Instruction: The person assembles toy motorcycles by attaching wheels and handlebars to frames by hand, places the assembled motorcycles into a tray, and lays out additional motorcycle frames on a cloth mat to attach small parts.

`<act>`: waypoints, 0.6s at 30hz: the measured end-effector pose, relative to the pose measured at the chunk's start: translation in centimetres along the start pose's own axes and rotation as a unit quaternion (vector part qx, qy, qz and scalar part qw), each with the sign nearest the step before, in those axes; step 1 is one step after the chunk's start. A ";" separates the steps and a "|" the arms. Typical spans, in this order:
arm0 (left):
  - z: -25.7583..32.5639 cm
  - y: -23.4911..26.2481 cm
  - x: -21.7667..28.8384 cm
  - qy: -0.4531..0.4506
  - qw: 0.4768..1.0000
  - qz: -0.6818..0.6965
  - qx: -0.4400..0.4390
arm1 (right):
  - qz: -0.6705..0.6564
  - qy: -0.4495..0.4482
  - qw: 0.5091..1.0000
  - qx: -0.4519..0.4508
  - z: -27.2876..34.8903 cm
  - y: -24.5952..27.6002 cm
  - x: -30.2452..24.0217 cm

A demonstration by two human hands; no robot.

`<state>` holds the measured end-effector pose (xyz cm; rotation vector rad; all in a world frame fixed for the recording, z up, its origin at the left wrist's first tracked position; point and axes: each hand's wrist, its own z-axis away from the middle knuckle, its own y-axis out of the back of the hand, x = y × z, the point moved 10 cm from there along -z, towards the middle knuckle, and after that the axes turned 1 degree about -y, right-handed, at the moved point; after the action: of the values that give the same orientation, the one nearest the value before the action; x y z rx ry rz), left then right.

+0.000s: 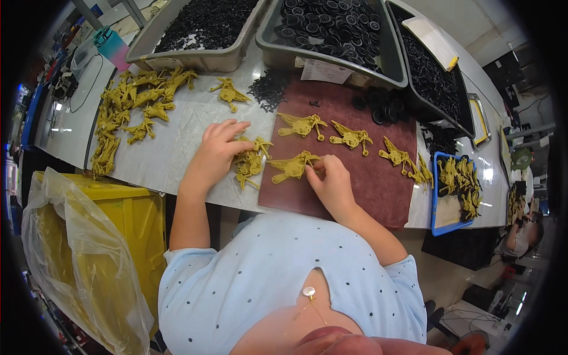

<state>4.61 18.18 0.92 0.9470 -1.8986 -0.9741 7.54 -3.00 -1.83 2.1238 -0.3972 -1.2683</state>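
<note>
Mustard-yellow toy frames (293,166), moulded plastic pieces shaped a bit like winged animals, lie across a dark red mat (378,177) on the counter (160,160). One of them sits at the mat's left edge, between the two hands. The right hand (331,180) pinches the frame's right end with thumb and fingertips closed on it, apparently to steady it flat on the mat. The left hand (216,152) rests with fingers spread over a small clump of similar pieces (249,163) just beside the mat, pressing them down rather than gripping; whether any finger is hooked round one I cannot tell.

Three more frames (352,137) are laid singly in a row on the mat, well apart, which looks like deliberate spacing so each can be handled alone. A loose heap of the same pieces (133,109) lies at the far left of the counter, and a blue tray (436,195) on the right holds others. Grey bins (331,35) of black parts stand along the back edge, within arm's reach.
</note>
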 end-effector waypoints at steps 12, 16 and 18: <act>-4.7 -2.8 -10.4 0.137 0.968 -0.173 -0.121 | 0.100 0.082 0.990 -0.053 0.5 2.2 -3.4; -5.1 -3.3 -12.8 0.163 0.957 -0.166 -0.173 | 0.107 -0.007 0.990 -0.092 1.4 1.1 0.5; -4.7 -2.4 -12.3 0.170 0.973 -0.102 -0.121 | 0.111 -0.031 0.988 -0.104 1.6 1.0 1.3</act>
<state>14.46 26.43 -2.97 1.0972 -1.3847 -1.0585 6.82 -5.06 -2.65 1.8155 -0.4922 -1.1929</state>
